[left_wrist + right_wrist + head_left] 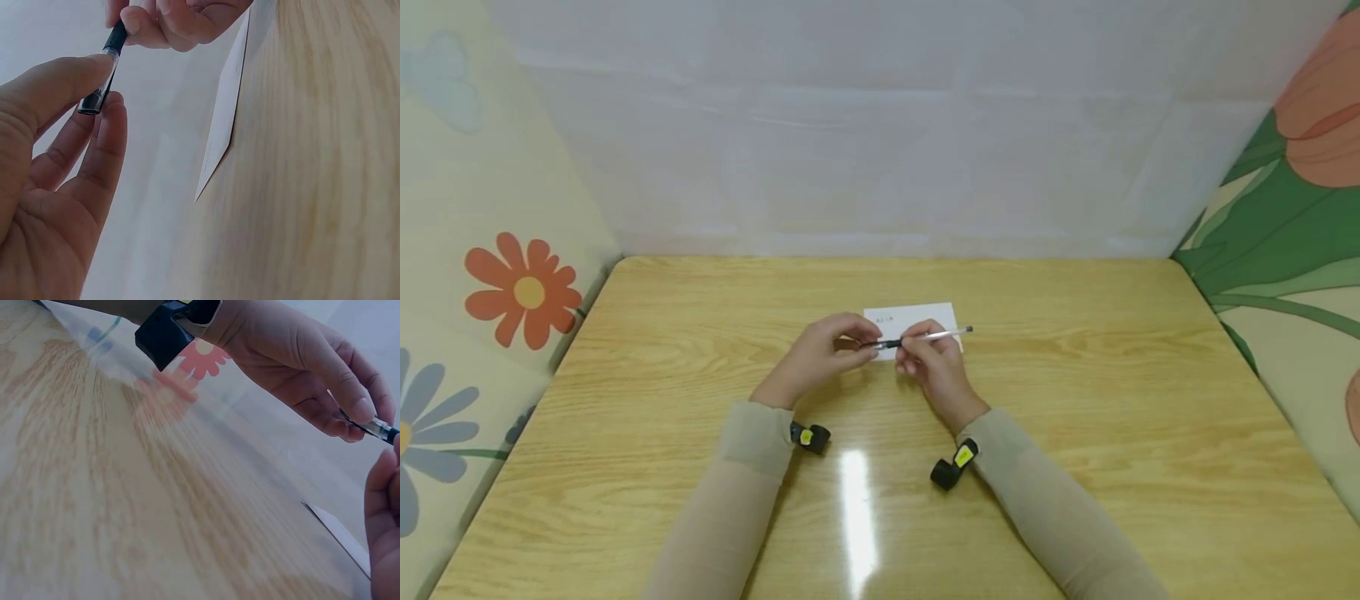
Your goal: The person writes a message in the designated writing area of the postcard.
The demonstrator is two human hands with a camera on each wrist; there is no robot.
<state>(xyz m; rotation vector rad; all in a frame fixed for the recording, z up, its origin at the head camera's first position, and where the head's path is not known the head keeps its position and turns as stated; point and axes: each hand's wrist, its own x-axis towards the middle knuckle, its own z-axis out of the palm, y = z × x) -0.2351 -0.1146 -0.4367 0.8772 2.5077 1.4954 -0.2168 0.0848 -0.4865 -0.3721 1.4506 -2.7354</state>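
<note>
A gel pen (951, 333) with a pale barrel, a dark grip section and a dark rear end is held nearly level above a small white card (917, 315). My right hand (938, 371) pinches it around the grip between thumb and fingers. At the other end, my left hand (820, 354) pinches the clear pen cap (107, 81) between thumb and fingertips. The cap sits in line with the pen, right at its dark grip (116, 39). In the left wrist view the cap's dark end points toward the left palm.
The card bears small dark writing near its upper left corner and lies flat on the wood-grain table (662, 350). A white sheet (880, 167) hangs behind the table. Flower-printed panels (445, 208) stand at both sides. Each wrist wears a black camera (811, 437).
</note>
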